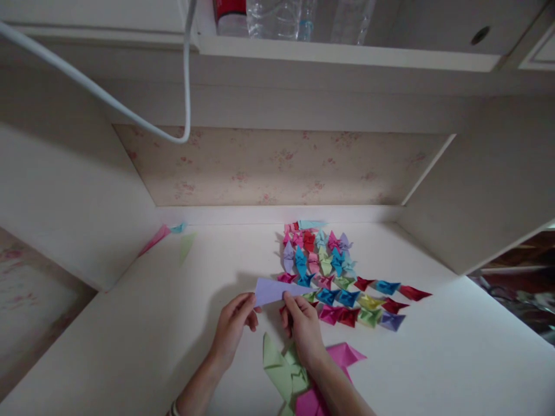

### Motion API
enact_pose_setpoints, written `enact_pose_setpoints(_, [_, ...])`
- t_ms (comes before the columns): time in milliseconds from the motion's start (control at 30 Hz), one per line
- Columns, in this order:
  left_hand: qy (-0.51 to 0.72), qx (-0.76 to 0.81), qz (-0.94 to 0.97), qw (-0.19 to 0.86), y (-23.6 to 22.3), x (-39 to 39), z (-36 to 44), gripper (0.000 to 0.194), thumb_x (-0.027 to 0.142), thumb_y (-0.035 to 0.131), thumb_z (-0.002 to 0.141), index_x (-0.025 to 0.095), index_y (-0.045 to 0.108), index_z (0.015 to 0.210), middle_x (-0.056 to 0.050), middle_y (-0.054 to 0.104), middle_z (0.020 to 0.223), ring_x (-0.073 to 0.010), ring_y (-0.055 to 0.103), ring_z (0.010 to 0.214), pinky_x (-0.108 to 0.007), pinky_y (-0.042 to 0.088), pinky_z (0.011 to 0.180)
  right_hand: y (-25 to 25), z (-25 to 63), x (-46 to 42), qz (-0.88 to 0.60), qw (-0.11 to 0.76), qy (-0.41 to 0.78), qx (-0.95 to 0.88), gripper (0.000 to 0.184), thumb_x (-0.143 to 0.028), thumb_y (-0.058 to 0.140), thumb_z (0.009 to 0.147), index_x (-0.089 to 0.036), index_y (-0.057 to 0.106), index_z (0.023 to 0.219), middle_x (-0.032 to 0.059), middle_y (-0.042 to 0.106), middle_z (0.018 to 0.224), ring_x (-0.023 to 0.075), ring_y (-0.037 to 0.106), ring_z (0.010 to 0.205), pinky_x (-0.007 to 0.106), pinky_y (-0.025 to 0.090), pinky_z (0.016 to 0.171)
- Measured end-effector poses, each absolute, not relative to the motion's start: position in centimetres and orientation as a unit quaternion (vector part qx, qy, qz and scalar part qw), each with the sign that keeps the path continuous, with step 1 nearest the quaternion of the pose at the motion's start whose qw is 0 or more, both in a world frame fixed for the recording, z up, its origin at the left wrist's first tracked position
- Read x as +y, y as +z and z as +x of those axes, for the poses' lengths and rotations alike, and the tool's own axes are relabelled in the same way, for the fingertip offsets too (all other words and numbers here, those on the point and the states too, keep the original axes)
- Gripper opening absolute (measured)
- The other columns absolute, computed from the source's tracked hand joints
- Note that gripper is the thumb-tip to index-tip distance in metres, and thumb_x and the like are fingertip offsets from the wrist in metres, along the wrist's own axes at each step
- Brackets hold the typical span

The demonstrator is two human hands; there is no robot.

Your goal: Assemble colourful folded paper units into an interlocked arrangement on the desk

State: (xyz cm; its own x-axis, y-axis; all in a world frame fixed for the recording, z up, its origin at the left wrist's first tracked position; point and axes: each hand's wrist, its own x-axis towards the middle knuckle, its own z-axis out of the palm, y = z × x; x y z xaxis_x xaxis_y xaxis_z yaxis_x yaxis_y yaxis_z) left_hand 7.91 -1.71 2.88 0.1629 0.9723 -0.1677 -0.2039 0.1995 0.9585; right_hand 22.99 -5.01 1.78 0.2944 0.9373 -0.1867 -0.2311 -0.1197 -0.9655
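Observation:
A folded piece of lilac paper (272, 290), long and pointed toward the right, is held up above the white desk between both hands. My left hand (233, 323) pinches its wide left end between thumb and fingers. Along its lower edge, my right hand (300, 325) grips it with the thumb on top. Just beyond my right hand lie several rows of small folded paper pieces (348, 298) in blue, red, pink, green, yellow and lilac. Beneath my right wrist are a larger light green folded paper (280, 370) and a bright pink one (344, 357), both partly covered by the arm.
Pink folded paper (155, 240) and a pale green piece (187, 247) lie at the desk's back left. A white cable (108, 101) hangs at upper left. Overhead, a shelf (347, 55) holds clear plastic bottles (274, 20). Side panels flank the desk (143, 346).

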Motion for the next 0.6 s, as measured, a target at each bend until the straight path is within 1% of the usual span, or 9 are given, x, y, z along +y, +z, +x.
enact_pose_setpoints(133, [0.444,0.456,0.438,0.635,2.83,-1.67,7.98,0.036,0.044,0.070,0.071,0.014,0.069,0.092,-0.008,0.070,0.077,-0.0129,0.059,0.053,-0.023,0.046,0.048,2.10,23.00,-5.07,-0.550,0.587,0.509,-0.307,0.045,-0.059,0.057,0.081,-0.018,0.052,0.062,-0.0069,0.045,0.041,0.0058,0.033,0.033,0.020,0.023,0.036])
enact_pose_setpoints(367, [0.430,0.474,0.465,0.612,2.36,-1.50,7.76,0.037,0.046,0.070,0.071,0.014,0.072,0.091,-0.009,0.071,0.080,-0.0133,0.060,0.050,-0.024,0.048,0.048,1.83,22.93,-5.15,-0.554,0.590,0.510,-0.291,0.045,-0.059,0.056,0.081,-0.019,0.052,0.062,-0.0071,0.045,0.041,0.0060,0.032,0.032,0.020,0.023,0.034])
enact_pose_setpoints(600, [0.429,0.450,0.485,0.615,2.39,-1.61,7.81,0.034,0.044,0.066,0.076,0.014,0.071,0.091,-0.009,0.071,0.080,-0.0126,0.059,0.052,-0.024,0.047,0.049,1.89,22.90,-5.34,-0.568,0.595,0.473,-0.316,0.045,-0.058,0.053,0.084,-0.019,0.051,0.062,-0.0071,0.044,0.040,0.0066,0.034,0.033,0.020,0.025,0.035])
